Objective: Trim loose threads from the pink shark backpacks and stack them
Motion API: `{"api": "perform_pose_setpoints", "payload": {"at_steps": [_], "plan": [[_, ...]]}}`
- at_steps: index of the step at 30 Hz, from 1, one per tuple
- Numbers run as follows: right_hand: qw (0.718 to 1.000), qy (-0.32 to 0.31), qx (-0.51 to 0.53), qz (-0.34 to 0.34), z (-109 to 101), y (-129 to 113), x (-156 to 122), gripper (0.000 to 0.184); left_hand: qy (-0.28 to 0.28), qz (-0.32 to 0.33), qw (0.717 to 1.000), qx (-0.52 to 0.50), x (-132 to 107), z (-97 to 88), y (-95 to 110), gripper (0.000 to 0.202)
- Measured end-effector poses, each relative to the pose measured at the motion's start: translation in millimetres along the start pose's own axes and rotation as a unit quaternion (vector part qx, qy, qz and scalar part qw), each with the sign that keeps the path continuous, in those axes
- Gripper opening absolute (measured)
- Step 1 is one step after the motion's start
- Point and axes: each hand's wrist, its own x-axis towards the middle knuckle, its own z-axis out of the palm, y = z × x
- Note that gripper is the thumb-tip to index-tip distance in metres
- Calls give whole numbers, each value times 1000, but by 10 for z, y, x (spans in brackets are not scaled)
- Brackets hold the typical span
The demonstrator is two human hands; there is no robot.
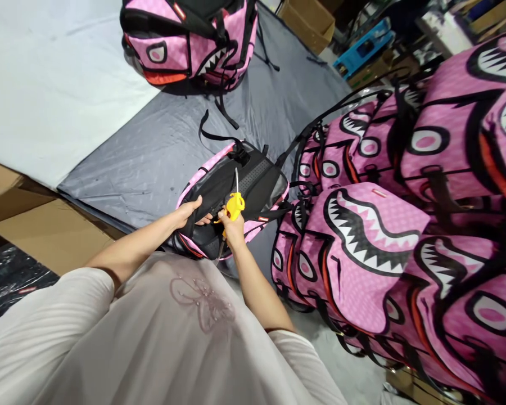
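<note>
A pink and black backpack lies on the table with its black padded back upward. My left hand is closed around a black shoulder strap at its near left part, thumb on top and fingertips showing past the strap. In my right hand is a yellow air blow gun, its thin pale nozzle pointing away from me over the back panel. A loose black strap with a buckle trails from the backpack's far end.
Another pink shark-face backpack stands farther back on the grey cloth. Several more are piled high on my right, a pink shark-mouth panel among them. Cardboard boxes sit at the left, with a blue crate at the far right.
</note>
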Motion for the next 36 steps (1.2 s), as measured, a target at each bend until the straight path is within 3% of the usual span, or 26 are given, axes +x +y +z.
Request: {"api": "perform_pose_setpoints", "payload": {"at_steps": [5, 9, 18, 23, 26, 29, 32, 36], "plan": [[988, 32, -137, -67, 172, 4, -23, 22, -2, -3, 1000, 18, -1, 22, 9, 74], [968, 44, -220, -110, 233, 80, -41, 27, 9, 13, 999, 29, 1, 46, -12, 71], [948, 31, -278, -150, 218, 169, 103, 29, -11, 28, 998, 52, 34, 2, -46, 70], [957, 24, -255, -139, 241, 108, 61, 27, 10, 15, 999, 39, 20, 25, -29, 68], [986, -10, -141, -84, 179, 101, 6, 28, 22, 15, 999, 21, 10, 27, -12, 67], [998, -21, -36, -38, 61, 101, -12, 33, 14, 7, 1000, 15, 6, 17, 8, 68], [998, 20, -48, -32, 10, 77, -24, 31, 10, 3, 1000, 21, -3, 13, 12, 69], [989, 43, -120, -81, 95, 27, -118, 22, 15, 11, 999, 46, -17, 28, -10, 68]]}}
